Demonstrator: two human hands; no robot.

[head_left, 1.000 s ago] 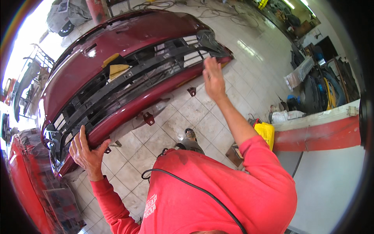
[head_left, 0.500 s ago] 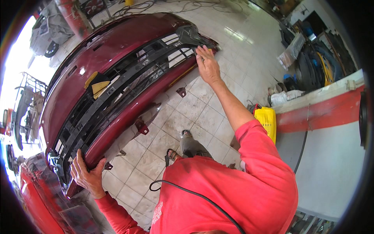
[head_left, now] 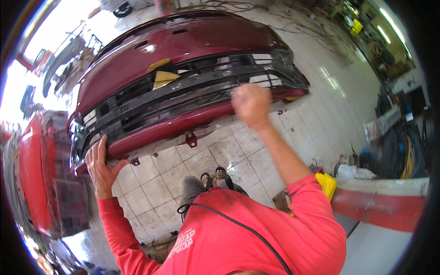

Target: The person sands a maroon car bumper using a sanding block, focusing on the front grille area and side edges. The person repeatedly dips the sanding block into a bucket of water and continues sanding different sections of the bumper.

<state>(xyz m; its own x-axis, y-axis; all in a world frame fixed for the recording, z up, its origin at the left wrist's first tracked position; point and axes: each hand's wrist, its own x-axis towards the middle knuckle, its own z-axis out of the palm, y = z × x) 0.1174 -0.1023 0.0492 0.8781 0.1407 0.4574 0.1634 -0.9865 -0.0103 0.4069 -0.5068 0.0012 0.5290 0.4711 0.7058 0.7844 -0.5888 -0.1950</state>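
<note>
A dark red car bumper (head_left: 206, 43) with a black lower grille (head_left: 169, 94) spans the upper half of the view. My left hand (head_left: 100, 168) rests against its near left corner, fingers stretched and thumb spread along the red lower edge. My right hand (head_left: 251, 106) is blurred by motion in front of the grille's right half; it looks curled into a fist, with nothing visible in it. I cannot tell whether it touches the bumper. A yellow and black pad or cloth (head_left: 166, 79) lies on the grille.
Below the bumper are pale floor tiles (head_left: 199, 162) and my sandalled feet (head_left: 220, 172). Red body parts (head_left: 32, 169) stand at the left. A yellow object (head_left: 324, 185) is beside my right elbow. Cables (head_left: 316, 30) lie on the far floor; dark parts (head_left: 389, 156) pile up at the right.
My view has turned, so the bumper lies more level. My right hand, earlier flat with extended fingers on the bumper's right end, has come inward and curled. My left hand stays at the left corner.
</note>
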